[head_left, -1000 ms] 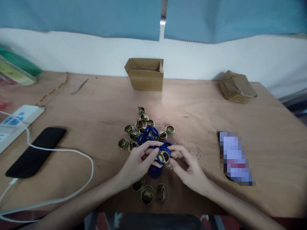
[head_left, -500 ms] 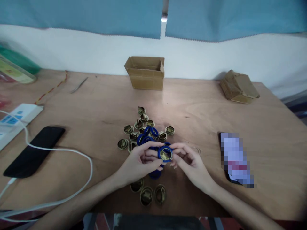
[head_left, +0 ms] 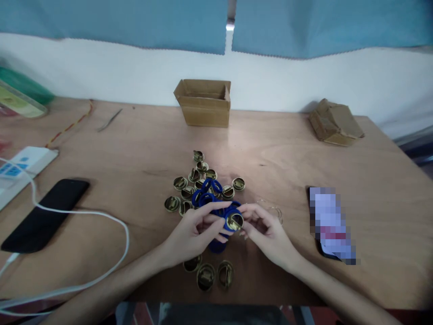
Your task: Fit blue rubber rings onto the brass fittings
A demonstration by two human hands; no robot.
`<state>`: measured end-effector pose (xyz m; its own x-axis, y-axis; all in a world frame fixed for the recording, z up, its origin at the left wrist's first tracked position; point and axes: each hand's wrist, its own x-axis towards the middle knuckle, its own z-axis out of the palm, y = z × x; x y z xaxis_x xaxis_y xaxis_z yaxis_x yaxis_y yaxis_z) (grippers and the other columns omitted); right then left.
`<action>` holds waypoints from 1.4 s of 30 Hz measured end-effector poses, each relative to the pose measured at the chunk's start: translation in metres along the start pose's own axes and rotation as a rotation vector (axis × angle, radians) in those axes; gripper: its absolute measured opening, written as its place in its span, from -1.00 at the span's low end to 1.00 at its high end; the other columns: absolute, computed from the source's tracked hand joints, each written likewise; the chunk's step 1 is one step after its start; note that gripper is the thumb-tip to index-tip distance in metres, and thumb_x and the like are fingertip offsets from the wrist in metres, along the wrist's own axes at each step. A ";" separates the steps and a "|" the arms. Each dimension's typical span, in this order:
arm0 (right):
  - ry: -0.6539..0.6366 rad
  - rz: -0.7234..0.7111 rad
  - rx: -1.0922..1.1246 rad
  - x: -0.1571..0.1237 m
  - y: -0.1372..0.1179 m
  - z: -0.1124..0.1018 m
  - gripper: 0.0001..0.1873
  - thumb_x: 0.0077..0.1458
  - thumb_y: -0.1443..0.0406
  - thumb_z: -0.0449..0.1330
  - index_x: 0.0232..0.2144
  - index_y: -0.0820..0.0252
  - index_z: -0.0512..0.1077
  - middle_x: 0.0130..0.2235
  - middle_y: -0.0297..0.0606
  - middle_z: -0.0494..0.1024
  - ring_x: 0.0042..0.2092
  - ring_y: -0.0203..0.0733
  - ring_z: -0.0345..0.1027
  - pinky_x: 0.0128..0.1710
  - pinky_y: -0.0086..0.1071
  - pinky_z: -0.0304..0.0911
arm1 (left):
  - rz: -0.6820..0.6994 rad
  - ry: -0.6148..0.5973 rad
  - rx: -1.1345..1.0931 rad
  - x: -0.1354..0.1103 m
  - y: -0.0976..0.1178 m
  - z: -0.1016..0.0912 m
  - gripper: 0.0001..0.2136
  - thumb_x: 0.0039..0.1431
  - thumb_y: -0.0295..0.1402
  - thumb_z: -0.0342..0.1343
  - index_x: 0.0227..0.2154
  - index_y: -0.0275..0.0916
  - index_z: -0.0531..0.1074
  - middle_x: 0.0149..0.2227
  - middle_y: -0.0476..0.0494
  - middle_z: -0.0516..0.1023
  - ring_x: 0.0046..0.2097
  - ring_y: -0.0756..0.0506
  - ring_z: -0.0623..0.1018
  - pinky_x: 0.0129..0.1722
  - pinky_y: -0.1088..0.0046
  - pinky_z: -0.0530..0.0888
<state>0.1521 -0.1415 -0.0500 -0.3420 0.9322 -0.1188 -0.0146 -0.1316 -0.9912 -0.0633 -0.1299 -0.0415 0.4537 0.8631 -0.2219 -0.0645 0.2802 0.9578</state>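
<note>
"Blue cloth (head_left: 111, 22) hangs over a white wall (head_left: 135, 74) in the head view, with a wooden table (head_left: 280, 158) below."

"And the hands?"

"Both are pinching: the left hand (head_left: 191, 234) grips one side of a round metal piece (head_left: 234, 221) and its blue ring (head_left: 230, 211); the right hand (head_left: 269, 230) has thumb and fingertips at the other."

"Where's that piece exactly?"

"Between the hands, toward the table's near side. Whether it's fully seated in the ring, I can't tell."

"Anything around it?"

"More metal pieces (head_left: 205, 276) beyond and nearer, loose blue rings (head_left: 207, 198), and thin wire rings (head_left: 279, 212) beside the right hand."
</note>
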 end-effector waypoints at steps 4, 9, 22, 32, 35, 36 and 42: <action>-0.013 -0.069 -0.104 -0.003 0.003 0.000 -0.81 0.32 0.27 0.15 -0.03 0.06 0.43 -0.26 -0.31 0.59 -0.27 -0.27 0.49 -0.27 -0.37 0.45 | 0.018 0.003 0.069 -0.001 0.000 -0.002 -0.70 0.32 -0.32 0.14 0.04 -0.31 0.50 -0.28 -0.17 0.75 -0.35 -0.06 0.73 -0.33 0.53 0.70; -0.029 -0.067 -0.172 -0.003 0.003 -0.001 -0.84 0.37 0.24 0.09 -0.07 0.09 0.43 -0.34 -0.34 0.56 -0.36 -0.31 0.48 -0.38 -0.43 0.41 | 0.051 -0.025 0.177 -0.002 0.001 -0.002 -0.71 0.34 -0.32 0.09 0.03 -0.31 0.52 -0.23 -0.21 0.74 -0.37 -0.05 0.73 -0.35 0.54 0.68; 0.118 -0.512 -0.602 -0.012 -0.005 -0.003 -0.64 0.21 0.25 0.28 0.03 0.03 0.32 -0.42 -0.44 0.39 -0.48 -0.30 0.32 -0.49 -0.43 0.30 | 0.188 0.133 0.337 -0.006 0.007 0.001 -0.75 0.30 -0.36 0.13 -0.03 -0.25 0.59 -0.45 -0.04 0.72 -0.44 -0.06 0.71 -0.40 0.55 0.66; 0.217 -0.597 -0.673 -0.017 -0.006 0.003 -0.78 0.22 0.47 0.20 -0.14 0.10 0.47 -0.43 -0.34 0.60 -0.57 -0.31 0.37 -0.59 -0.44 0.28 | 0.183 -0.017 0.241 -0.005 0.009 -0.005 -0.70 0.31 -0.37 0.14 0.06 -0.29 0.52 -0.27 -0.17 0.75 -0.40 -0.05 0.72 -0.36 0.53 0.67; 0.349 -0.591 -0.688 -0.010 -0.011 -0.006 -0.85 0.21 0.45 0.24 -0.21 0.12 0.50 -0.41 -0.32 0.63 -0.56 -0.31 0.39 -0.58 -0.44 0.30 | 0.262 -0.017 0.322 -0.005 0.012 -0.008 -0.72 0.31 -0.40 0.13 0.04 -0.26 0.52 -0.16 -0.19 0.74 -0.26 -0.07 0.74 -0.25 0.48 0.68; 0.397 -0.566 -0.707 -0.007 -0.013 -0.011 -0.89 0.21 0.42 0.25 -0.24 0.12 0.51 -0.41 -0.32 0.64 -0.56 -0.31 0.39 -0.57 -0.43 0.31 | 0.315 -0.004 0.394 -0.005 0.012 -0.009 -0.75 0.29 -0.42 0.14 0.00 -0.24 0.53 -0.15 -0.18 0.73 -0.22 -0.08 0.73 -0.21 0.48 0.67; 0.663 -0.369 -0.757 0.012 -0.018 -0.037 -0.86 0.25 0.25 0.23 -0.37 0.13 0.52 -0.42 -0.30 0.62 -0.42 -0.20 0.49 -0.39 -0.37 0.37 | 0.804 0.026 0.871 0.007 0.004 -0.017 -0.82 0.20 -0.48 0.21 -0.13 -0.20 0.53 -0.19 -0.15 0.70 -0.05 -0.13 0.67 -0.01 0.33 0.60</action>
<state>0.1830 -0.1158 -0.0358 0.1459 0.8987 0.4136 0.6515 0.2273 -0.7238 -0.0757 -0.1158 -0.0424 0.5407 0.6716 0.5066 0.3084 -0.7185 0.6234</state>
